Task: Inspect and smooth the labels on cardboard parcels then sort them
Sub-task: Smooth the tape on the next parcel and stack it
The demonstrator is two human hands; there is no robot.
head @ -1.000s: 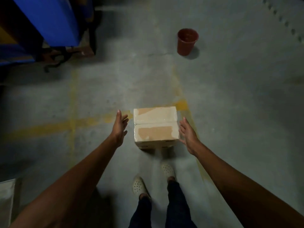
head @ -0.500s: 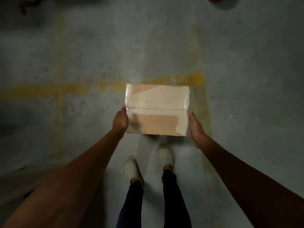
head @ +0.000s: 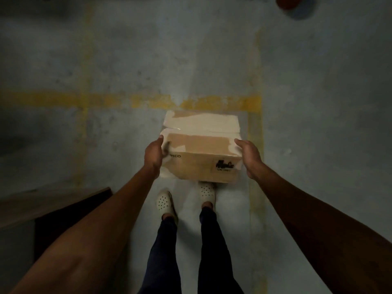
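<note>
- The floor (head: 318, 128) is grey concrete, mottled and scuffed, with darker stains.
- A worn yellow painted line (head: 63, 100) runs across it from left to right, and fainter yellow stripes (head: 255, 145) cross it at right angles.
- A wooden surface (head: 42, 205) juts in at the lower left, dark beneath its edge.
- A red object (head: 286, 2) is cut off at the top right.
- The light is dim, brightest at the centre of the floor.
</note>
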